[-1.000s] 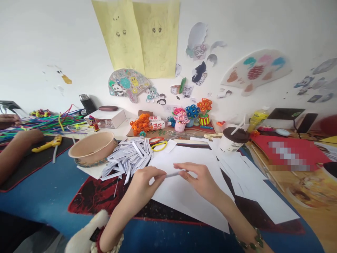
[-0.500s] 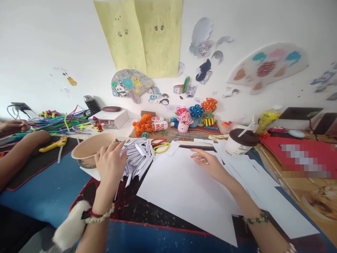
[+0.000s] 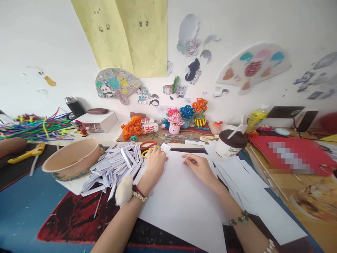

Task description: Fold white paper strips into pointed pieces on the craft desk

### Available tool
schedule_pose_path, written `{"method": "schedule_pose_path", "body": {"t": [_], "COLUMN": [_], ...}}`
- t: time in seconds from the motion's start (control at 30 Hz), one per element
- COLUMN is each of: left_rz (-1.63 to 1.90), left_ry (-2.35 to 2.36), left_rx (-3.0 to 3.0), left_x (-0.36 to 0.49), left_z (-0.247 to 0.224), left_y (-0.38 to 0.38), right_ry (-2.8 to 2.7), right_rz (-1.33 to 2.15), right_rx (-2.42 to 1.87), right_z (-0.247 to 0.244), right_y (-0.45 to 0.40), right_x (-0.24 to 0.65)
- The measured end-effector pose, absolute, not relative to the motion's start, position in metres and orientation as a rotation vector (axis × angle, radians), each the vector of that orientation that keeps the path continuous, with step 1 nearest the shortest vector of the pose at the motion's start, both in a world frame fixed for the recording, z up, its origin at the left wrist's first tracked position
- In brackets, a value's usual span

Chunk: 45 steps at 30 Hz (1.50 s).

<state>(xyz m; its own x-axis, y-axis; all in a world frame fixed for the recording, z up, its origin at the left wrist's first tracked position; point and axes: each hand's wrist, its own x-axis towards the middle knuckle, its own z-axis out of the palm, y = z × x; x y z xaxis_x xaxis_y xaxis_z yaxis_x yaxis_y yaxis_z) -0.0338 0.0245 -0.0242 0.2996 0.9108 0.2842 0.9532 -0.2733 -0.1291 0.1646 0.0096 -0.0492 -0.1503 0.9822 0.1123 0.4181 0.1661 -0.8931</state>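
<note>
A large sheet of white paper [image 3: 184,200] lies in front of me on a dark red-edged mat [image 3: 76,218]. My left hand [image 3: 156,162] is over its upper left edge, fingers bent and loosely apart, with no held thing visible. Beside those fingers are scissors with yellow handles [image 3: 144,153] and a small white paper piece [image 3: 165,147]. Over the sheet's upper right part is my right hand [image 3: 199,169], loosely curled and open, with nothing seen in it. Left of the sheet lies a heap of folded white paper strips [image 3: 116,167], next to a beige bowl [image 3: 72,158].
A lidded cup [image 3: 229,146] stands behind more white sheets [image 3: 252,182] at right. Craft flowers [image 3: 175,123] line the back. A co-worker's arm [image 3: 12,146] is at far left, by a yellow glue gun [image 3: 28,154] and colourful pipe cleaners [image 3: 34,128].
My left hand has moved right, from beside the bowl and strips to the sheet's upper left edge. My right hand's fingers have curled more. The view has turned slightly right.
</note>
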Motion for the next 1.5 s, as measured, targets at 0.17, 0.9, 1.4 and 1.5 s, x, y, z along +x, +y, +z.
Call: {"method": "schedule_pose_path", "body": {"t": [0.17,0.9,1.4,1.5], "left_rz": [-0.274,-1.319,-1.349,-1.363], "left_ry": [-1.596,-1.372,-1.474,-1.485], "left_rx": [-2.294,-2.479,-2.615,-2.638], "left_x": [-0.037,-0.011,-0.017,-0.016], "left_z": [-0.022,-0.009,-0.002,0.0], "left_y": [0.023,-0.007,-0.009,-0.01], "right_ry": [-1.648,-1.049,-1.096,-1.067], "right_rz": [0.95,1.49,1.489,1.459], "right_rx": [-1.337,-0.723,-0.69,-0.75], "right_z": [-0.051,-0.038,-0.031,-0.032], "right_y": [0.009,-0.001,-0.004,-0.004], "right_x": [0.16,0.163,0.163,0.164]}}
